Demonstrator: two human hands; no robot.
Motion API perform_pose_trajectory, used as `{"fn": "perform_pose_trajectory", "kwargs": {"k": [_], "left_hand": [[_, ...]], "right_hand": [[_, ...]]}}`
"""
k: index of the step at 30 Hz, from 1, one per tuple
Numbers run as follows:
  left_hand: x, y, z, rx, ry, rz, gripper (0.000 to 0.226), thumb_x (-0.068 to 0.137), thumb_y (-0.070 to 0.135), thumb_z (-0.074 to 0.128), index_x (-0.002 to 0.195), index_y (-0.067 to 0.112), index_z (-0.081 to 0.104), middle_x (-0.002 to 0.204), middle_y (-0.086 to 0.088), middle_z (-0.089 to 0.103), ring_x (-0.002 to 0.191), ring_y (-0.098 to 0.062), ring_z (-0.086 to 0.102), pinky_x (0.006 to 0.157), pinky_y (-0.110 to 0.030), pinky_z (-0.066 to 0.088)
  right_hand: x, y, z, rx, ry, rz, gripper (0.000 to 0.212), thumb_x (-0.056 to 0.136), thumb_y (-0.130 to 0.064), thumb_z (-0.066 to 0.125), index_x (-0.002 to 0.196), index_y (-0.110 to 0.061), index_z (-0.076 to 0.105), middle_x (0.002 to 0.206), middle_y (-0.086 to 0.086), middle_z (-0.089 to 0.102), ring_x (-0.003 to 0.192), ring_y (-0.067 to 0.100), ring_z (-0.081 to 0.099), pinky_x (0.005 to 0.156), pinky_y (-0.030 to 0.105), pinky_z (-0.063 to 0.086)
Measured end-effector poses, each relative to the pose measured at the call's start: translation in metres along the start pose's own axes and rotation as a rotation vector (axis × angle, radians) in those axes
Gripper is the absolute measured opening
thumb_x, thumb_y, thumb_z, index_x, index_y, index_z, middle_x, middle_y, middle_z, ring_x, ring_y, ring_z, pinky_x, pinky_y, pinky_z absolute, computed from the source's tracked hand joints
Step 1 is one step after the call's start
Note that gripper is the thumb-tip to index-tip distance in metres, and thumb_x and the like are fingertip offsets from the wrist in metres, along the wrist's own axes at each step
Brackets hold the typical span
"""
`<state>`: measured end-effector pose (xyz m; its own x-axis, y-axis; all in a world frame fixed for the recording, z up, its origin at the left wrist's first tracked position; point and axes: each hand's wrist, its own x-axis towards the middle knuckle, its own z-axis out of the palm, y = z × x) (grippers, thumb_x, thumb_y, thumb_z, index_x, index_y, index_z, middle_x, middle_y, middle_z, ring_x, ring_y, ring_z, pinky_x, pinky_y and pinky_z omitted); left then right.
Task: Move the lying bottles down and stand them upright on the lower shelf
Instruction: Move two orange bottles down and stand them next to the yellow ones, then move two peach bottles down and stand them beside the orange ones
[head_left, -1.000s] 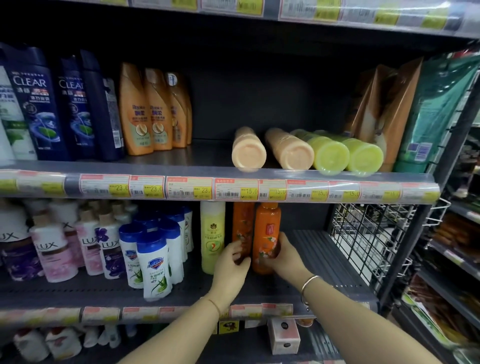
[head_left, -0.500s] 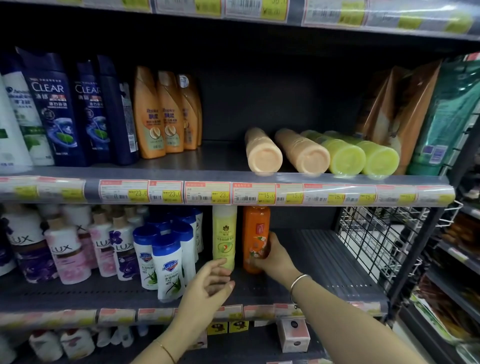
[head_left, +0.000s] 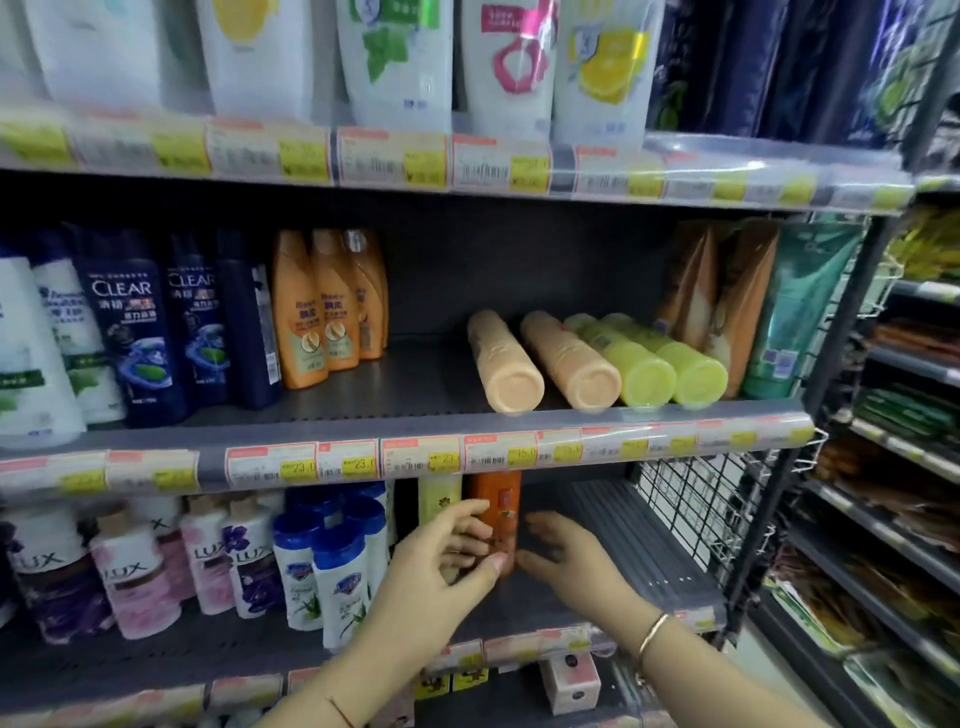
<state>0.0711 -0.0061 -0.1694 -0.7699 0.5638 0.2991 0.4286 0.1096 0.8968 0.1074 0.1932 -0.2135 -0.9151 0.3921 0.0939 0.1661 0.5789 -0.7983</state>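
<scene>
Two peach bottles (head_left: 511, 364) (head_left: 576, 366) and two yellow-green bottles (head_left: 631, 364) (head_left: 688, 366) lie on their sides on the middle shelf (head_left: 415, 379), bases toward me. On the lower shelf (head_left: 623, 545) an orange bottle (head_left: 497, 501) stands upright beside a pale yellow-green bottle (head_left: 439, 501). My left hand (head_left: 441, 561) is in front of the orange bottle, fingers spread, fingertips and thumb at its front. My right hand (head_left: 566, 553) is just right of that bottle, fingers apart and holding nothing.
Blue-capped white bottles (head_left: 332, 561) and Lux bottles (head_left: 135, 577) fill the lower shelf's left. Dark Clear bottles (head_left: 130, 322), orange shampoo bottles (head_left: 322, 306) and refill pouches (head_left: 737, 306) stand on the middle shelf. A wire grid (head_left: 691, 509) closes the right end.
My right hand has let go of the orange bottle and sits beside it. My left hand has come up to the bottle's front. The view has tilted upward.
</scene>
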Motion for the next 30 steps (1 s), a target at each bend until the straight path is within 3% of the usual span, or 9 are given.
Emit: {"fn": "perform_pose_trajectory", "kwargs": {"k": [2, 6, 12, 14, 17, 20, 23, 25, 30], "left_hand": [[0.003, 0.025, -0.008, 0.017, -0.018, 0.049, 0.044, 0.082, 0.017, 0.073, 0.11, 0.046, 0.055, 0.102, 0.01, 0.066, 0.094, -0.003, 0.064, 0.084, -0.022, 0.055], [0.014, 0.071, -0.03, 0.037, -0.041, 0.117, 0.035, 0.084, 0.018, 0.071, 0.11, 0.039, 0.06, 0.1, 0.011, 0.067, 0.091, -0.003, 0.066, 0.08, -0.022, 0.056], [0.068, 0.112, -0.045, 0.165, 0.072, 0.193, 0.036, 0.084, 0.025, 0.07, 0.119, 0.027, 0.06, 0.107, 0.009, 0.065, 0.086, -0.006, 0.066, 0.077, -0.031, 0.059], [0.093, 0.119, -0.044, 0.228, 0.079, 0.154, 0.038, 0.084, 0.028, 0.069, 0.121, 0.024, 0.059, 0.113, 0.004, 0.063, 0.09, -0.011, 0.065, 0.08, -0.037, 0.059], [0.126, 0.125, -0.038, 0.358, 0.047, 0.05, 0.046, 0.086, 0.037, 0.065, 0.126, 0.016, 0.056, 0.123, -0.007, 0.061, 0.104, -0.021, 0.06, 0.086, -0.034, 0.053], [0.147, 0.129, -0.03, 0.44, -0.015, -0.117, 0.064, 0.086, 0.047, 0.06, 0.136, 0.011, 0.046, 0.129, -0.013, 0.057, 0.108, -0.027, 0.06, 0.084, -0.039, 0.056], [0.158, 0.134, -0.022, 0.415, -0.07, -0.297, 0.076, 0.084, 0.054, 0.059, 0.142, 0.011, 0.036, 0.124, -0.015, 0.058, 0.102, -0.028, 0.062, 0.069, -0.038, 0.06], [0.163, 0.133, -0.017, 0.384, -0.066, -0.347, 0.074, 0.082, 0.057, 0.061, 0.135, 0.009, 0.042, 0.115, -0.014, 0.062, 0.095, -0.026, 0.063, 0.064, -0.038, 0.059], [0.173, 0.129, -0.011, 0.219, -0.083, -0.435, 0.056, 0.078, 0.059, 0.067, 0.095, 0.008, 0.053, 0.09, -0.014, 0.066, 0.087, -0.028, 0.068, 0.076, -0.046, 0.061]], "right_hand": [[-0.022, -0.026, -0.014, -0.022, -0.015, -0.048, 0.035, 0.085, -0.02, 0.072, 0.095, -0.048, 0.052, 0.1, -0.023, 0.059, 0.098, -0.004, 0.058, 0.087, 0.012, 0.045], [-0.06, -0.078, -0.048, -0.041, 0.01, -0.112, 0.03, 0.085, -0.019, 0.07, 0.091, -0.047, 0.059, 0.095, -0.019, 0.069, 0.091, -0.009, 0.064, 0.079, 0.006, 0.047], [-0.064, -0.14, -0.107, -0.071, 0.212, -0.203, 0.023, 0.085, -0.021, 0.071, 0.103, -0.033, 0.066, 0.093, -0.009, 0.071, 0.087, 0.009, 0.067, 0.078, 0.024, 0.054], [-0.045, -0.151, -0.124, -0.183, 0.294, -0.184, 0.028, 0.085, -0.024, 0.071, 0.112, -0.024, 0.066, 0.101, -0.004, 0.07, 0.093, 0.015, 0.065, 0.081, 0.029, 0.053], [-0.018, -0.162, -0.14, -0.389, 0.367, -0.171, 0.036, 0.085, -0.026, 0.067, 0.119, -0.014, 0.064, 0.114, 0.006, 0.066, 0.104, 0.025, 0.06, 0.082, 0.029, 0.044], [0.013, -0.164, -0.141, -0.646, 0.342, -0.149, 0.045, 0.084, -0.041, 0.051, 0.125, -0.025, 0.052, 0.118, 0.006, 0.059, 0.11, 0.033, 0.055, 0.085, 0.034, 0.038], [0.032, -0.157, -0.135, -0.784, 0.288, -0.087, 0.058, 0.078, -0.055, 0.042, 0.132, -0.035, 0.041, 0.124, 0.005, 0.058, 0.114, 0.037, 0.05, 0.092, 0.046, 0.035], [0.033, -0.149, -0.131, -0.781, 0.297, -0.005, 0.068, 0.077, -0.064, 0.052, 0.134, -0.027, 0.044, 0.13, 0.004, 0.055, 0.122, 0.034, 0.041, 0.098, 0.049, 0.031], [0.037, -0.134, -0.121, -0.797, 0.412, -0.004, 0.084, 0.071, -0.076, 0.053, 0.137, -0.025, 0.044, 0.14, 0.003, 0.045, 0.123, 0.032, 0.032, 0.099, 0.05, 0.031]]}}
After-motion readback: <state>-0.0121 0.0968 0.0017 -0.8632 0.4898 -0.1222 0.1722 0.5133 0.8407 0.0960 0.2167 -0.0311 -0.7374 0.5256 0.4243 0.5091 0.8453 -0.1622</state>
